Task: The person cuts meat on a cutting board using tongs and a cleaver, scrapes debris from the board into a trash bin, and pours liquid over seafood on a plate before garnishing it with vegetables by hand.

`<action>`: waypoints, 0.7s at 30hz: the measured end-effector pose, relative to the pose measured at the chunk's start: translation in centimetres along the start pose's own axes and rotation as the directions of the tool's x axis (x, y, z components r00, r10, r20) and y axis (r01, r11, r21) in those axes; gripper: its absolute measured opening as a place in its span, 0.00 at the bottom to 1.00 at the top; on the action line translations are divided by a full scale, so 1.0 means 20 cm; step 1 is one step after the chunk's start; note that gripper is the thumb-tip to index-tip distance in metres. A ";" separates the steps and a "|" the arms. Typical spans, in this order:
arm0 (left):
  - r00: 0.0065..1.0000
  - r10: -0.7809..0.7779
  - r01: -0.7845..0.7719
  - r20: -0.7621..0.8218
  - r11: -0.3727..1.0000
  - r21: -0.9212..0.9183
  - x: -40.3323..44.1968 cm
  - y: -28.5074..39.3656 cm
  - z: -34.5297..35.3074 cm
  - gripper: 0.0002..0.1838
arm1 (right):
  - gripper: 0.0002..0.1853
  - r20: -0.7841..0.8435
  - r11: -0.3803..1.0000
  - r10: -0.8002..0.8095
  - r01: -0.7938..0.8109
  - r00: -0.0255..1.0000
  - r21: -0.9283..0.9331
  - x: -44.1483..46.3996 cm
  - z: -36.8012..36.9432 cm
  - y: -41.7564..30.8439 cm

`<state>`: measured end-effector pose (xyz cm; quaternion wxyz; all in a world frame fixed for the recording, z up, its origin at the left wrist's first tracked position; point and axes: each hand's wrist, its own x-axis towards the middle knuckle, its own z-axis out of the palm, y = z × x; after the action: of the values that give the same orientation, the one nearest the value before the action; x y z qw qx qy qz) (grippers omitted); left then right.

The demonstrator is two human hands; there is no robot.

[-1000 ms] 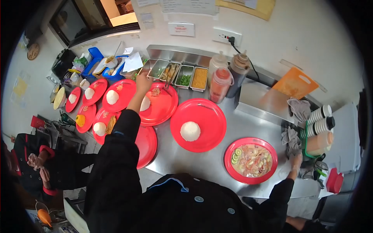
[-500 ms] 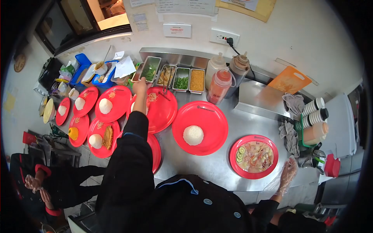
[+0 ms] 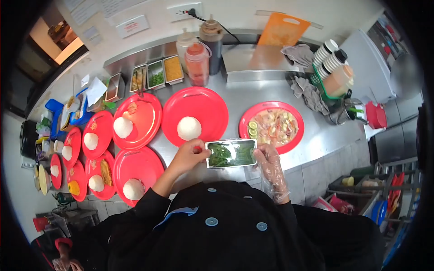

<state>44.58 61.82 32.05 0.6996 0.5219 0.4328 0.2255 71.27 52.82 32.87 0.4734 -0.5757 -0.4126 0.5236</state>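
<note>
A small rectangular steel container (image 3: 232, 165) of green leaves (image 3: 221, 155) is held level in front of my body, near the counter's front edge. My bare left hand (image 3: 191, 156) grips its left end, thumb on the rim. At the other end my right hand (image 3: 270, 162), in a clear plastic glove, is closed on the rim. Just beyond the container lies a red plate (image 3: 291, 145) of pale sliced food with lime slices (image 3: 252, 129) at its left side. To the left, a red plate (image 3: 203, 106) carries a mound of rice (image 3: 189, 128).
More red plates with rice (image 3: 134, 189) cover the left of the counter. Behind stand steel containers of chopped greens (image 3: 156, 78) and yellow bits (image 3: 172, 69), plus squeeze bottles (image 3: 197, 65). Grey cloths (image 3: 308, 92) and stacked cups (image 3: 332, 63) sit right. Another person's hands (image 3: 67, 263) show lower left.
My left hand has brought the container of leaves from the back row to in front of me. My right hand has come in from the right and taken its other end. The view turned right.
</note>
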 end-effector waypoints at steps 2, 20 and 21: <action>0.998 -0.047 0.049 0.030 0.994 -0.095 0.01 -0.02 0.09 0.06 | 0.07 -0.067 0.967 -0.098 0.080 0.993 -0.240 -0.03 -0.09 0.13; 0.964 -0.116 0.217 0.239 0.861 -0.460 0.11 -0.13 0.17 0.06 | 0.11 -0.190 0.966 0.228 -0.197 0.955 0.166 -0.23 -0.15 0.23; 0.965 -0.117 0.217 0.237 0.862 -0.459 0.11 -0.13 0.16 0.06 | 0.11 -0.188 0.966 0.228 -0.197 0.955 0.167 -0.24 -0.14 0.23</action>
<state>48.11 60.78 29.11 0.8642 0.3121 0.3341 0.2104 73.47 46.94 29.45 0.4954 -0.6315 -0.2572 0.5382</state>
